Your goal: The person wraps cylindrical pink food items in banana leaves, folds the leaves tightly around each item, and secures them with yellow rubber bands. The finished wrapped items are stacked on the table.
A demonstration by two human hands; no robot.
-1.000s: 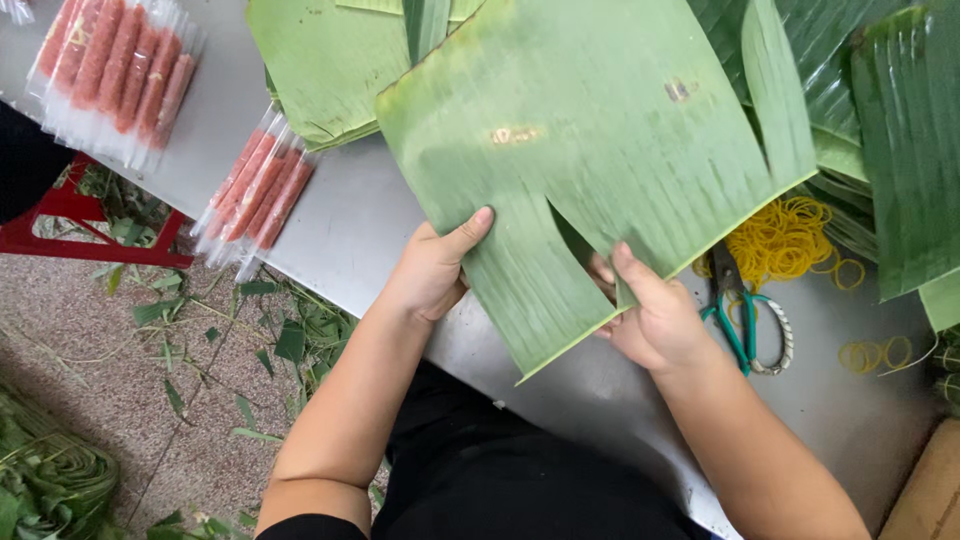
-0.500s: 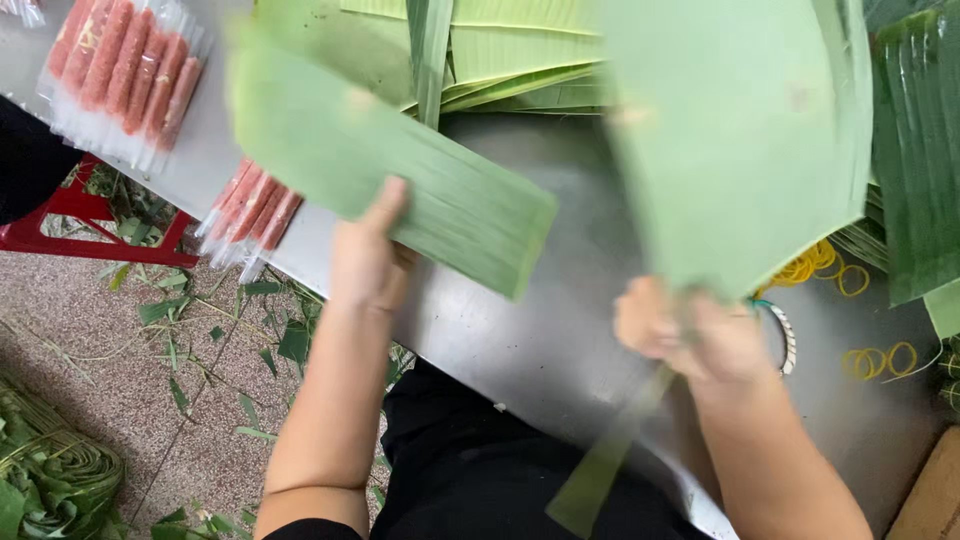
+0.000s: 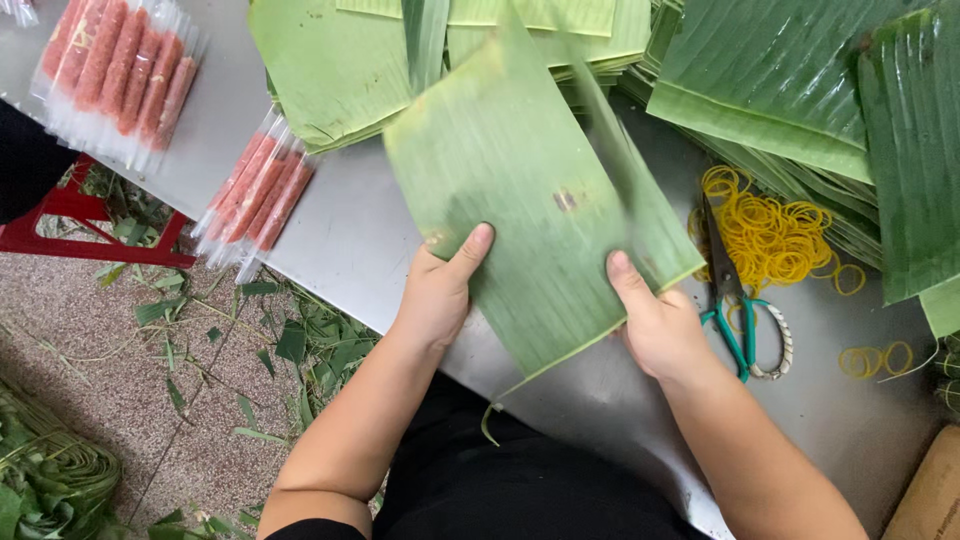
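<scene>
Over a steel table, the left hand and right hand each grip a side edge of a stacked banana leaf piece; uneven pulling could split the leaf along its grain, or slide its layers apart.

Two clear plastic packs of red sausage-like sticks lie on the steel table. The larger pack sits at the far left edge. The smaller pack lies just right of it, near the table's front edge.
</scene>
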